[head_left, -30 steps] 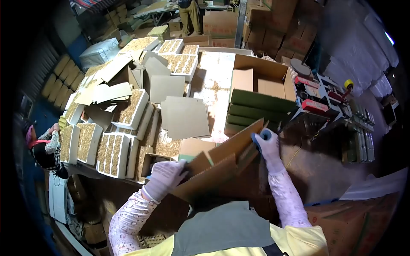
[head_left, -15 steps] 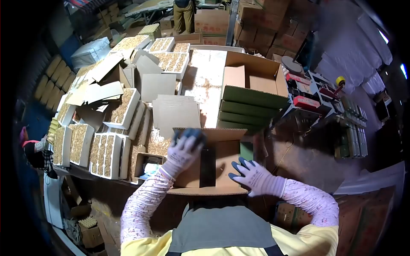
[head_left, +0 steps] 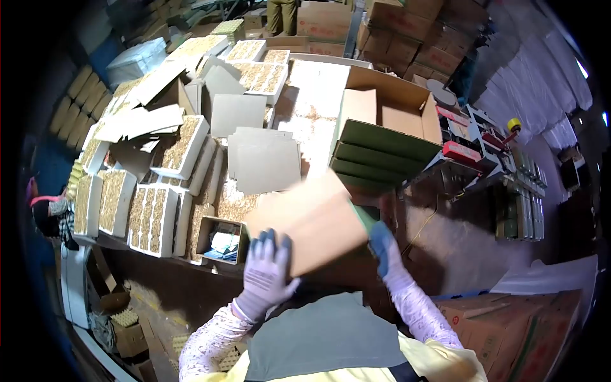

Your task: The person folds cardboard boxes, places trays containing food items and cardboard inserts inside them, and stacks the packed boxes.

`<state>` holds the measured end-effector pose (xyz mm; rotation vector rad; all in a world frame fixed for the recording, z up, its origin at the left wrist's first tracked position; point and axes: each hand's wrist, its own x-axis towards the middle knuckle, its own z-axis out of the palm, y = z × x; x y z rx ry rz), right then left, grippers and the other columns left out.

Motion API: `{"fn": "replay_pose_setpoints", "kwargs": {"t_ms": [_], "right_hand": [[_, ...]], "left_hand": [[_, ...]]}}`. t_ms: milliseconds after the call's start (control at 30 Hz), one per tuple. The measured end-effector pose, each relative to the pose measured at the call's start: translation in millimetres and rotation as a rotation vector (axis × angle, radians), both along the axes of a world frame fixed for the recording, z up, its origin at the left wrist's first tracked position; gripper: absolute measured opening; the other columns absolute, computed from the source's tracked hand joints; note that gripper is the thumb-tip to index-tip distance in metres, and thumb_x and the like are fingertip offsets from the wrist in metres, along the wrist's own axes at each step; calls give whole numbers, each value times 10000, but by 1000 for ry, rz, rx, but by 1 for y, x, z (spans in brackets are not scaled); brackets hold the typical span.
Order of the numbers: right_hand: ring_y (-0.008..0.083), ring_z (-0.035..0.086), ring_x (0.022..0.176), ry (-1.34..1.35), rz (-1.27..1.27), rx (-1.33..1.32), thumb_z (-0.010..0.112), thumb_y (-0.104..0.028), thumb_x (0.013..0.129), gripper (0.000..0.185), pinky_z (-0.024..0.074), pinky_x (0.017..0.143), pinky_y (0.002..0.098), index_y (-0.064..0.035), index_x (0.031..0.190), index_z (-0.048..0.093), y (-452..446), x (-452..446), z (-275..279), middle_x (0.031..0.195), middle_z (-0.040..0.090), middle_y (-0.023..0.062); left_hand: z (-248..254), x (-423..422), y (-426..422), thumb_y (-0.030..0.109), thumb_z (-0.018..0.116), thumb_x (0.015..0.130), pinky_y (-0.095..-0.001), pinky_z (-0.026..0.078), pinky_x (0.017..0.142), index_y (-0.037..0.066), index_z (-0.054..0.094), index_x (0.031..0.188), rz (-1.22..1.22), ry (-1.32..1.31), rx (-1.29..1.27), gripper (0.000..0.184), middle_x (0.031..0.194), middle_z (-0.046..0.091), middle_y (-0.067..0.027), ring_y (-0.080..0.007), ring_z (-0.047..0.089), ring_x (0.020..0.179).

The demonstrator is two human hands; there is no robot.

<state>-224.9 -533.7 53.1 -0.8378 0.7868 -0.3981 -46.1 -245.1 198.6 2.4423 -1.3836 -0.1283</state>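
A tan cardboard box (head_left: 309,219), slightly blurred, is tilted over the near table edge, a green strip along its right side. My left hand (head_left: 266,270), in a pale glove with blue-grey fingertips, lies against its lower left part with the fingers apart. At the box's right edge is my right hand (head_left: 385,251), its fingers together on the edge and partly smeared by motion. Beyond the box, grey cardboard sheets (head_left: 266,159) lie stacked. To the left of the box stands a small open carton (head_left: 202,239) with white and blue items inside.
White trays (head_left: 153,219) of brownish material crowd the left side. A large open carton (head_left: 388,149) stands on green layers at right. Beyond it is a red-and-metal machine (head_left: 461,151). A person (head_left: 48,213) is at far left; another person's legs (head_left: 281,18) show at the back.
The box, lower and open towards me half a second ago, is now turned with a plain panel up. My left hand has moved down; my right hand has closed at the box's edge.
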Motion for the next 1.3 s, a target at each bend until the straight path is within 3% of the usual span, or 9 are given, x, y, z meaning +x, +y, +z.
{"fn": "replay_pose_setpoints", "kwargs": {"t_ms": [233, 333, 433, 500, 600, 833, 1000, 1200, 1300], "right_hand": [[359, 615, 1156, -151, 591, -1258, 694, -87, 818, 632, 518, 950, 405, -12, 1403, 467, 93, 119, 178, 1277, 595, 245], [367, 635, 1067, -253, 1065, -1359, 628, -141, 815, 484, 513, 929, 433, -42, 1287, 586, 120, 148, 86, 1201, 642, 213], [328, 660, 997, -360, 1200, -1286, 597, -99, 813, 420, 539, 858, 399, -85, 1232, 624, 113, 127, 96, 1131, 678, 164], [333, 659, 931, -417, 1230, -1209, 609, -109, 807, 419, 540, 814, 408, -90, 1226, 619, 111, 113, 108, 1034, 679, 147], [337, 643, 940, -504, 1300, -1285, 650, -118, 813, 414, 537, 804, 416, -70, 1221, 604, 123, 104, 110, 1040, 646, 152], [446, 424, 1323, 423, 235, -1824, 728, -213, 813, 673, 314, 1135, 491, 41, 1377, 464, 50, 95, 134, 1444, 429, 279], [363, 615, 1135, 570, 474, -1160, 593, -90, 831, 505, 484, 952, 422, 23, 1314, 496, -27, 76, 49, 1188, 641, 240], [440, 560, 1121, 844, 705, -1185, 560, -153, 872, 379, 450, 951, 475, 8, 1212, 513, -2, 85, 80, 1187, 601, 279], [441, 556, 1133, 822, 631, -1211, 564, -195, 908, 384, 450, 950, 473, 9, 1230, 512, 2, 88, 73, 1211, 594, 285]], "left_hand": [[-165, -60, 16, 154, 583, 966, -313, 491, 923, 22, 471, 1390, 445, 1816, -592, 458, 1261, 600, -113, -184, 596, 1118], [-282, -66, -25, 270, 508, 979, -413, 473, 982, 63, 557, 1329, -263, 986, -282, 410, 1299, 610, -184, -287, 631, 1096], [-23, -10, 4, 377, 585, 906, -422, 491, 954, 103, 677, 1183, -280, 687, 184, 401, 1060, 699, -178, -332, 657, 1047], [-5, 5, 25, 149, 766, 755, -382, 531, 863, 64, 713, 1043, -212, 886, -552, 305, 942, 703, -152, -329, 682, 914], [37, 43, 10, 183, 749, 765, -495, 399, 1044, 70, 630, 1227, 316, -210, -237, 490, 1289, 560, -222, -419, 519, 1202], [-67, 120, -55, 215, 576, 865, -486, 504, 883, 62, 283, 1503, 387, 398, -45, 719, 1239, 571, -240, -401, 616, 1023], [-101, 125, -21, 352, 650, 907, -411, 395, 1075, 30, 368, 1466, 443, 453, -660, 704, 1209, 592, -249, -374, 528, 1192], [-151, 220, 242, 277, 753, 871, -430, 304, 1140, -53, 327, 1469, 2052, -17, -943, 805, 1443, 416, -282, -323, 411, 1330], [-202, 226, 314, 189, 744, 875, -391, 493, 963, -11, 531, 1304, 1239, 799, -1890, 519, 1221, 624, -146, -261, 627, 1069]]}}
